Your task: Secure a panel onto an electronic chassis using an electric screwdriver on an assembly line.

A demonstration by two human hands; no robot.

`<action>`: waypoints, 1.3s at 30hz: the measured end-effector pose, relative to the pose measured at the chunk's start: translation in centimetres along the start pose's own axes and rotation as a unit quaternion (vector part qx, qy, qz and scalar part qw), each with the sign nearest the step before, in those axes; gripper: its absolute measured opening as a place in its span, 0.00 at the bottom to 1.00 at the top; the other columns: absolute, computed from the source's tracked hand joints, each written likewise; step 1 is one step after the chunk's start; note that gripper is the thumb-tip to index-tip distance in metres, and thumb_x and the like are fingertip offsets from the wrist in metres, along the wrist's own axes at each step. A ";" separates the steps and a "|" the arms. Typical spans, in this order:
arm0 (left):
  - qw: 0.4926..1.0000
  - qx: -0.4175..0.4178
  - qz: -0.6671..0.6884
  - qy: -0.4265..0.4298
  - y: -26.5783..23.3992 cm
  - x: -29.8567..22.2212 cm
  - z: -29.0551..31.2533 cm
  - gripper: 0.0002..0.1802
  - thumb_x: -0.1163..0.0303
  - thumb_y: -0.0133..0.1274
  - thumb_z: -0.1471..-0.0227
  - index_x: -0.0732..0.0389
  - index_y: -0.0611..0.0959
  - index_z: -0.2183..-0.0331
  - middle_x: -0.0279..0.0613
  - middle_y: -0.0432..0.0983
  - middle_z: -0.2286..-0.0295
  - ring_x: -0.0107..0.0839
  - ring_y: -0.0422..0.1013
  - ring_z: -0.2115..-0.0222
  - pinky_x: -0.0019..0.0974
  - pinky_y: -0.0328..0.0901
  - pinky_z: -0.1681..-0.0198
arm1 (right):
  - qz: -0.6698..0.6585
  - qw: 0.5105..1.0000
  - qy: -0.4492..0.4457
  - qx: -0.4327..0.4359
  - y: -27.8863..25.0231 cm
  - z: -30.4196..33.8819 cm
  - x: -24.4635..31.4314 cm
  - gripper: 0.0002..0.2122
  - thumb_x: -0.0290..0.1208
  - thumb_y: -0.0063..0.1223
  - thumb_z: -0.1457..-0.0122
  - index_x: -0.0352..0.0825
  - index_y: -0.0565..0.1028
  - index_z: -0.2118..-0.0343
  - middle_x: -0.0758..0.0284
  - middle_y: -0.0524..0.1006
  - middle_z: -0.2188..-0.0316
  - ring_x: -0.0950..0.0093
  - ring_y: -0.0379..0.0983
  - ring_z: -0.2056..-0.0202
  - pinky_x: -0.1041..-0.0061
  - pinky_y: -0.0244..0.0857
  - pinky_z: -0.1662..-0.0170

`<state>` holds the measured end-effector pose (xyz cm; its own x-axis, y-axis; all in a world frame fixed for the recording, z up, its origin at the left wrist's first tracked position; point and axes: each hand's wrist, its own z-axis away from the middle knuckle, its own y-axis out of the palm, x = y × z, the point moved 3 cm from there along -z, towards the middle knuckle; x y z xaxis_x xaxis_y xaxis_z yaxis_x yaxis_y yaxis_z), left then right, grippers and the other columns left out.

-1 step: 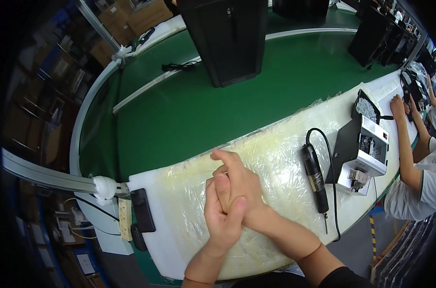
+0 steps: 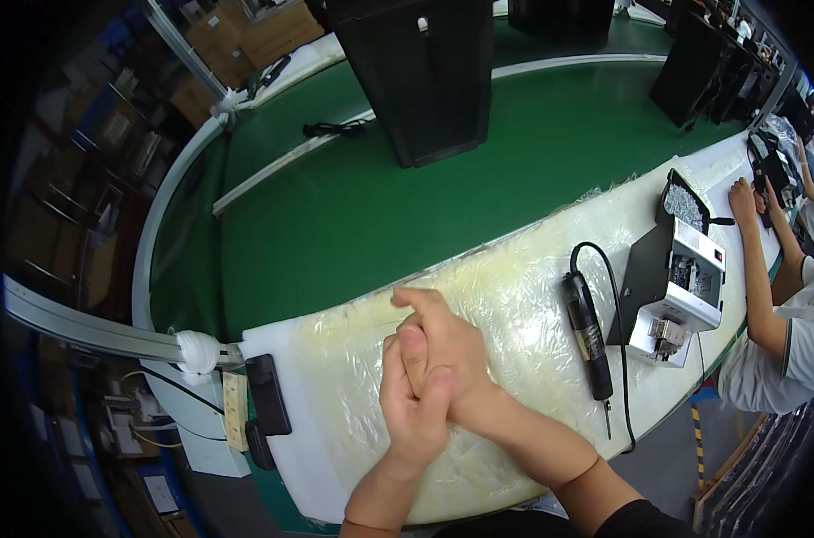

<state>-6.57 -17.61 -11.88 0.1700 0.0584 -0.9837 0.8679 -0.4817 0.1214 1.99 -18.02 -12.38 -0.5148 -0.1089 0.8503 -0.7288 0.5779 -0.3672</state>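
My left hand [image 2: 414, 408] and my right hand [image 2: 452, 354] are clasped together above the plastic-covered pad [image 2: 344, 403]. The left one's fingers and thumb close round the right. My right hand is folded against the left, with one finger sticking out past the far side of the clasp. No tool or part shows in either hand; the space between the palms is hidden. To the right, apart from my hands, a black electric screwdriver [image 2: 588, 332] lies with its bit pointing toward me and its cord looping beside it.
A tall black case [image 2: 416, 90] stands on the green surface [image 2: 308, 242] ahead. At right are a screw feeder [image 2: 694, 278] and a black tray of screws [image 2: 685, 204]. A phone [image 2: 268, 394] lies at left. Another person's arm [image 2: 757, 278] reaches in at far right.
The black case sits very slightly farther left, and a bright hole now shows near its top. My clasped hands have hardly moved.
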 end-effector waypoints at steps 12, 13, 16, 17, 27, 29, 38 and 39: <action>0.997 -0.010 -0.039 -0.063 -1.3 1.2 -5.4 0.18 0.62 0.39 0.33 0.63 0.76 0.70 0.34 0.72 0.72 0.20 0.65 0.72 0.26 0.62 0.68 | 0.002 0.999 0.016 -0.039 -1.3 -1.3 -0.6 0.18 0.32 0.46 0.36 0.27 0.66 0.47 0.53 0.72 0.56 0.59 0.77 0.67 0.65 0.73 0.66; 0.994 0.020 -0.086 -0.060 -1.0 0.6 -6.9 0.18 0.63 0.40 0.34 0.63 0.76 0.71 0.34 0.72 0.73 0.20 0.65 0.73 0.26 0.62 0.69 | 0.002 0.998 0.008 -0.066 -1.8 -1.5 -0.5 0.19 0.31 0.47 0.36 0.26 0.65 0.46 0.52 0.70 0.54 0.60 0.77 0.65 0.65 0.73 0.65; 0.951 0.063 -0.260 0.157 2.8 -3.3 -12.9 0.06 0.77 0.46 0.41 0.66 0.77 0.68 0.36 0.73 0.71 0.22 0.66 0.72 0.26 0.62 0.69 | -0.028 0.994 0.025 -0.100 -3.2 -2.0 -0.7 0.20 0.29 0.49 0.37 0.25 0.63 0.45 0.50 0.67 0.50 0.61 0.76 0.62 0.65 0.72 0.63; 0.898 0.074 -0.334 0.277 4.6 -5.1 -15.5 0.05 0.76 0.48 0.43 0.66 0.77 0.64 0.41 0.73 0.67 0.29 0.69 0.67 0.29 0.64 0.64 | -0.040 0.993 0.039 -0.105 -3.8 -2.2 -0.9 0.20 0.28 0.49 0.37 0.24 0.63 0.45 0.50 0.66 0.49 0.62 0.76 0.61 0.65 0.72 0.63; 0.670 0.005 -0.636 0.383 5.7 -9.7 -36.3 0.41 0.55 0.53 0.48 0.67 0.62 0.39 0.57 0.57 0.40 0.51 0.50 0.36 0.56 0.49 0.36 | -0.116 0.988 0.084 -0.050 -4.9 -2.4 -0.8 0.22 0.26 0.50 0.38 0.24 0.61 0.43 0.51 0.69 0.51 0.66 0.77 0.62 0.68 0.72 0.62; 0.637 -0.056 -0.646 0.416 8.4 -9.1 -33.3 0.38 0.55 0.54 0.48 0.69 0.67 0.42 0.57 0.62 0.43 0.51 0.56 0.40 0.55 0.50 0.37 | -0.120 0.983 0.105 -0.086 -5.8 -2.8 -2.2 0.22 0.25 0.50 0.38 0.24 0.60 0.43 0.51 0.70 0.51 0.66 0.77 0.62 0.69 0.72 0.62; 0.654 -0.027 -0.636 0.408 16.3 -11.9 -25.7 0.24 0.53 0.47 0.41 0.67 0.82 0.62 0.57 0.79 0.68 0.55 0.75 0.64 0.52 0.68 0.59 | -0.252 0.933 0.143 -0.214 -6.8 -2.8 -5.6 0.17 0.21 0.43 0.35 0.26 0.62 0.44 0.58 0.72 0.53 0.76 0.76 0.64 0.80 0.68 0.66; 0.668 0.016 -0.650 0.361 17.8 -12.6 -25.3 0.27 0.51 0.43 0.39 0.67 0.84 0.67 0.58 0.79 0.72 0.56 0.76 0.67 0.52 0.69 0.61 | -0.240 0.933 0.144 -0.228 -7.3 -2.8 -6.0 0.15 0.20 0.41 0.35 0.26 0.63 0.45 0.58 0.73 0.55 0.77 0.76 0.65 0.80 0.69 0.65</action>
<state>18.60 -4.80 6.03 -0.5278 0.8467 0.0671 0.4926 0.3694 -0.7880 11.72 -19.31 -13.75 0.0127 -0.2596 0.9656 -0.5432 0.8090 0.2246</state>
